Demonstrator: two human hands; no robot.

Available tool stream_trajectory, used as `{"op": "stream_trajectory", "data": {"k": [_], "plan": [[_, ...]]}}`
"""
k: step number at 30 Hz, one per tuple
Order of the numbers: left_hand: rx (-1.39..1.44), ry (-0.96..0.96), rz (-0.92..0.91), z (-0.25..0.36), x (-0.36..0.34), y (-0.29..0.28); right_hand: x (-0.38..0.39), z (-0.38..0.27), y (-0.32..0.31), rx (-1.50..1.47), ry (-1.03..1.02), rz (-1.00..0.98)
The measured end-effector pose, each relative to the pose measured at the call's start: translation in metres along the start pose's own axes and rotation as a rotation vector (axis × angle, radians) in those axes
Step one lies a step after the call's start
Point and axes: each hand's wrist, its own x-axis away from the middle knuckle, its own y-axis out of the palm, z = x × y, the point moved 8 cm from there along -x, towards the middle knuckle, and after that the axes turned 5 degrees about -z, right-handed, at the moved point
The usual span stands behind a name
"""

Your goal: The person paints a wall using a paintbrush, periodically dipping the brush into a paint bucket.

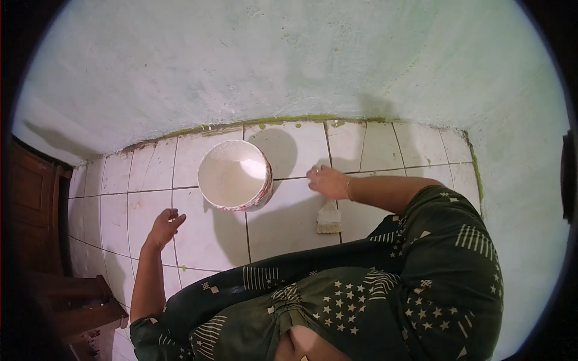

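My right hand (328, 182) is closed around a wide paintbrush (329, 218), in front of me and right of the bucket. The brush's pale, paint-caked bristles point back toward my body, and its handle is hidden by the hand. A white bucket (232, 174) with red marks on its outside stands upright on the tiles, with whitish material coating its inside. To the lower left of the bucket, my left hand (165, 227) hovers apart from it. Its fingers are loosely bent, the thumb stands away from them, and nothing shows in it.
A pale green wall (289, 66) with patchy white paint rises beyond the white tiled floor (144, 210). Greenish paint runs along the wall's foot. Brown wooden furniture (78, 307) stands at the lower left, below a wooden door (36, 192). Another wall (518, 198) closes the right side.
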Motion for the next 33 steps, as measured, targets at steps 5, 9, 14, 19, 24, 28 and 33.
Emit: {"op": "stream_trajectory", "data": {"k": [5,9,14,19,24,28,33], "plan": [[0.091,-0.016,0.001,-0.026,-0.002,0.01,0.007,-0.006,0.028,0.175,-0.075,-0.053],[0.1,-0.053,-0.043,-0.031,-0.005,0.015,0.012,0.009,0.034,0.167,-0.044,-0.169],[0.085,-0.078,-0.067,-0.028,-0.007,0.017,0.029,0.016,0.022,0.163,-0.055,0.018],[0.056,-0.041,-0.078,-0.026,-0.008,0.025,0.034,0.02,0.03,0.093,-0.04,-0.049],[0.087,-0.08,-0.073,-0.042,-0.007,0.022,0.037,0.026,0.029,0.005,0.167,-0.294],[0.112,-0.105,-0.085,-0.044,-0.006,0.022,0.054,0.064,0.003,-0.133,0.372,-0.228],[0.192,-0.134,-0.127,-0.041,-0.008,0.024,0.099,0.149,-0.043,-0.15,0.619,-0.149]]}}
